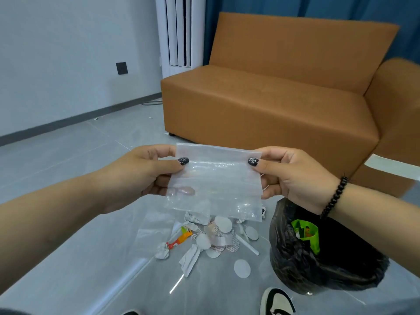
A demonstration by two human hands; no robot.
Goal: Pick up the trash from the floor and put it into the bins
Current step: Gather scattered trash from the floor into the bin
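- Big tan leather-look sofa at the back, grey tiled floor everywhere else, nothing task-related up there.
- Round bin lined with a black plastic bag on the floor at lower right; already got a bright green wrapper inside, so some progress made.
- Clear zip-top plastic bag held up flat in mid-air, above the pile and just left of the bin. Looks empty, maybe something pinkish low in it, hard to tell.
- Left hand pinching the bag's left edge, thumb on top, fingers curled behind.
- Right hand pinching the right edge the same way.
- Scattered heap of white paper discs, crumpled scraps and an orange wrapper on the floor, so most of the job left.
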